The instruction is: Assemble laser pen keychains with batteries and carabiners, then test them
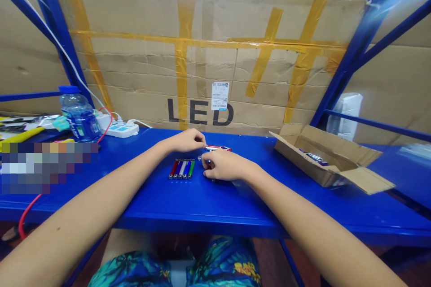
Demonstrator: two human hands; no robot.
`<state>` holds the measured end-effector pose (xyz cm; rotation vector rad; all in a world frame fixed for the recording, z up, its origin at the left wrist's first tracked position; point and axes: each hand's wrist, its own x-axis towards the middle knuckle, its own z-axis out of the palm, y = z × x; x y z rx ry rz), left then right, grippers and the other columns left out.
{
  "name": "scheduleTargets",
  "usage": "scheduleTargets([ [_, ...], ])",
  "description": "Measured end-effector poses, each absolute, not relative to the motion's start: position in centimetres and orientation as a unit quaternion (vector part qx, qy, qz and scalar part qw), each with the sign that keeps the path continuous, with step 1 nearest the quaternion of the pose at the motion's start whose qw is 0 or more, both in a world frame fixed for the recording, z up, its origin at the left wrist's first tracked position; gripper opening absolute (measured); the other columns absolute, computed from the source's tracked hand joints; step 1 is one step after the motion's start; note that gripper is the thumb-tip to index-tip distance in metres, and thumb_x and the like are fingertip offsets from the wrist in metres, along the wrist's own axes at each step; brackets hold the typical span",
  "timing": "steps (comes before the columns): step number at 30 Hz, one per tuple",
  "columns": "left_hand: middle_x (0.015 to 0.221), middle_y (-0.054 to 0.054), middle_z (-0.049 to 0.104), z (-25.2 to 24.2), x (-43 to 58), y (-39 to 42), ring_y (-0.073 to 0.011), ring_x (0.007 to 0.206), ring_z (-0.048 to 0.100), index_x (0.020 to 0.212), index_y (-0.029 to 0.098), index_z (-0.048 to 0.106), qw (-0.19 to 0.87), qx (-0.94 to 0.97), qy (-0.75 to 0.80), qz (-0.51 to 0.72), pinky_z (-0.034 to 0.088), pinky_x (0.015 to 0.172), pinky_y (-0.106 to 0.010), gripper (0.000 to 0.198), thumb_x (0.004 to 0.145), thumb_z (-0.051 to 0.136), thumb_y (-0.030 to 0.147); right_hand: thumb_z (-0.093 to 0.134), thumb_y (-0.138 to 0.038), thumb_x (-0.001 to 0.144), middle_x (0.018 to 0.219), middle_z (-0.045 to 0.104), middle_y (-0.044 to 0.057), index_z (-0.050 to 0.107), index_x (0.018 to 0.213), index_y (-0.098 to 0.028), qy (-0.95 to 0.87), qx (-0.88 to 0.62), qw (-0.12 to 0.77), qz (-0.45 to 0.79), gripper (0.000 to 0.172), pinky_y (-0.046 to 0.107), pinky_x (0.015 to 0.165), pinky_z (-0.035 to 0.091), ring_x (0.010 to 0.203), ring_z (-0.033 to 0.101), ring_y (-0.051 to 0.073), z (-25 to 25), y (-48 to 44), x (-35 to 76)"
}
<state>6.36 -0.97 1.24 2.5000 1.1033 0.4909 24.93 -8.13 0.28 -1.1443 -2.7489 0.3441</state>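
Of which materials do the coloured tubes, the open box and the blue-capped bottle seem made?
Coloured tubes: perhaps shiny metal, given silvery ends; plastic is possible.
Open box: matt brown cardboard, by its folded flaps.
Bottle: likely plastic, being see-through and glossy.

Five slim tubes (182, 169) in the row, count them! One left hand (188, 140), one right hand (222, 164), one open carton (296, 158), one plastic bottle (80, 117), one power strip (121, 129), one shipping label (220, 96), three printed letters (193, 112); and the tubes by the hands (212, 147), too covered to count!
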Motion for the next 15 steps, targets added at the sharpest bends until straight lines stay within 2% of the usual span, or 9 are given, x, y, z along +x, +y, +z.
scheduleTargets([
  [4,0.077,-0.002,0.069,1.1,6.5,-1.2,-0.0161,0.073,0.058,0.081,0.016,0.072,0.198,0.887,0.383,0.165,0.041,0.068,-0.027,0.021,0.075,0.058,0.031,0.06,-0.016,0.068,0.075,0.064,0.001,0.055,0.08,-0.02,-0.899,-0.395,0.115,0.149,0.014,0.025,0.054,0.035,0.064,0.055,0.014,1.0,-7.6,26.1],
  [8,0.077,-0.003,0.071,0.9,6.9,-1.9,-0.0166,0.071,0.059,0.082,0.017,0.074,0.219,0.888,0.377,0.146,0.041,0.068,-0.028,0.018,0.072,0.063,0.028,0.06,-0.014,0.068,0.078,0.065,0.002,0.051,0.101,-0.018,-0.844,-0.42,0.224,0.244,0.034,0.026,0.057,0.043,0.065,0.059,0.015,2.0,-6.0,28.6],
  [10,0.079,-0.004,0.071,0.9,7.3,-2.3,-0.0172,0.073,0.06,0.081,0.019,0.075,0.211,0.898,0.361,0.137,0.041,0.069,-0.028,0.016,0.07,0.065,0.024,0.058,-0.013,0.07,0.073,0.064,0.002,0.054,0.1,-0.016,-0.835,-0.419,0.238,0.264,0.031,0.026,0.057,0.045,0.062,0.059,0.014,2.3,-5.2,29.6],
  [13,0.081,-0.004,0.071,1.0,8.0,-3.0,-0.0181,0.078,0.06,0.08,0.021,0.076,0.174,0.915,0.338,0.13,0.042,0.071,-0.028,0.015,0.07,0.065,0.022,0.056,-0.01,0.069,0.069,0.064,0.002,0.06,0.086,-0.015,-0.845,-0.417,0.224,0.248,0.018,0.025,0.057,0.044,0.061,0.059,0.013,2.5,-4.6,30.4],
  [15,0.083,-0.004,0.071,1.0,8.3,-3.3,-0.0181,0.08,0.06,0.083,0.021,0.076,0.14,0.929,0.322,0.114,0.042,0.072,-0.028,0.016,0.073,0.064,0.021,0.056,-0.009,0.069,0.067,0.064,0.002,0.062,0.082,-0.015,-0.85,-0.416,0.211,0.246,0.016,0.024,0.054,0.043,0.06,0.058,0.012,2.4,-4.5,30.5],
])
